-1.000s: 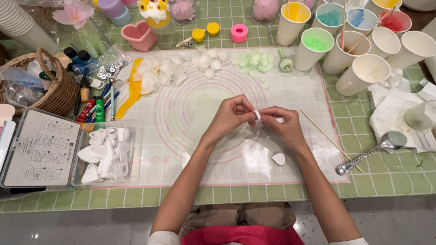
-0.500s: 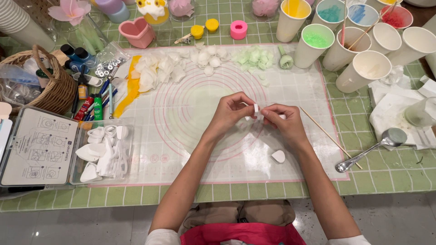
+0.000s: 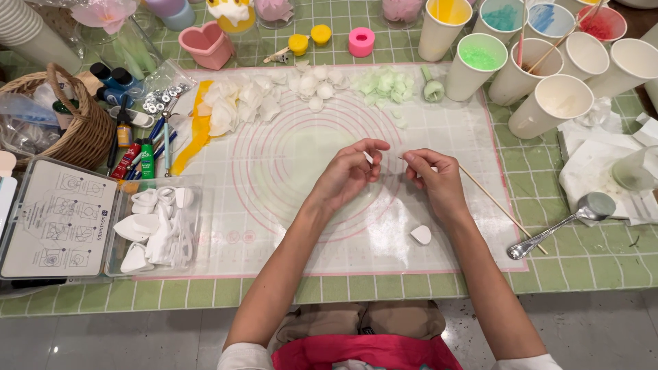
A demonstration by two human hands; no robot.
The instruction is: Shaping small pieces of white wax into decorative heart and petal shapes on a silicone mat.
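You are sitting at a green-tiled bench [image 3: 603, 274] with a clear silicone mat [image 3: 288, 226] marked with pink rings lying across it, and both of your hands are hovering over the rings. Your left hand [image 3: 348, 175] is curling inward, thumb and forefinger pinching a small white piece [image 3: 369, 157] at the tips; that grip is narrow and closed on the piece. Your right hand [image 3: 433, 179] is sitting just beside it, fingertips pinched together, and a thin wooden skewer [image 3: 504, 211] is running out from under it toward a metal spoon [image 3: 558, 226]; whether that grip is holding the skewer, I cannot tell. A white heart-shaped piece [image 3: 421, 235] is lying on the mat just below your right wrist, apart from both hands. White petals [image 3: 240, 103] are lying along the mat's far edge.
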